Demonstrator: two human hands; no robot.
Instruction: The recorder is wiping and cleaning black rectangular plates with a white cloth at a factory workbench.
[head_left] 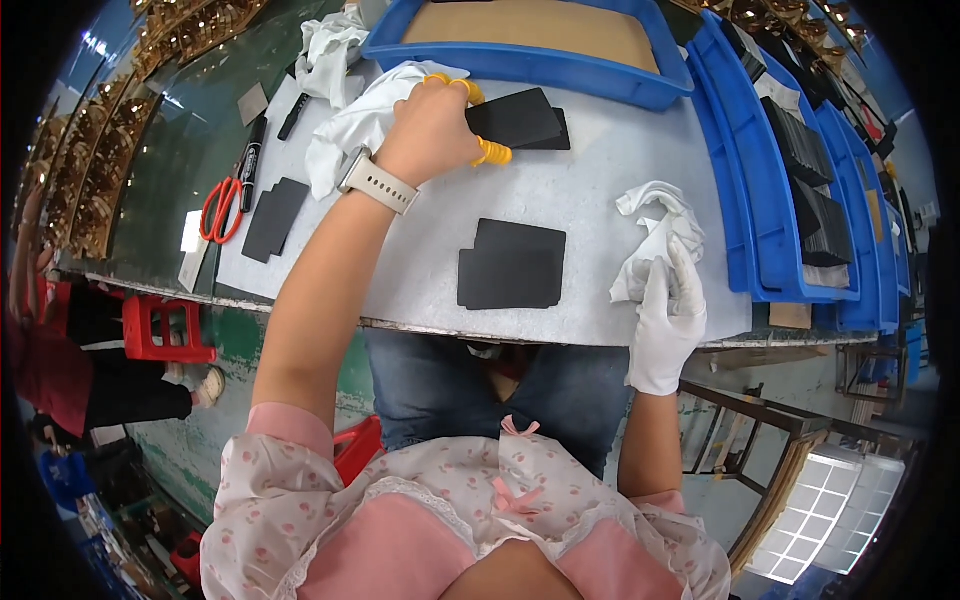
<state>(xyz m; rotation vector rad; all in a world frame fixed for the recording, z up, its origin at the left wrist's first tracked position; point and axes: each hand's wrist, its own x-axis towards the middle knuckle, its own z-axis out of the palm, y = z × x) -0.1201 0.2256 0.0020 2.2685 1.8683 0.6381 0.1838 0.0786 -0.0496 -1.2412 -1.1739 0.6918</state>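
Note:
My left hand (432, 128), with ribbed yellow finger cots on its fingertips and a watch on the wrist, reaches to the far middle of the table. Its thumb and fingers close around the left end of thin black rectangular plates (520, 118), which overlap unevenly. In a white glove, my right hand (665, 335) pinches a crumpled white cloth (665, 228) at the table's near right. Between the hands lies another pair of overlapping black plates (512, 272). More black plates (275, 220) rest at the left.
A blue tray (520, 68) with a brown bottom stands at the far side. Blue bins (728, 190) holding rows of black plates (822, 225) line the right. Red scissors (221, 208), a black marker (251, 165) and white cloths (345, 130) lie left. A red stool (168, 328) stands below.

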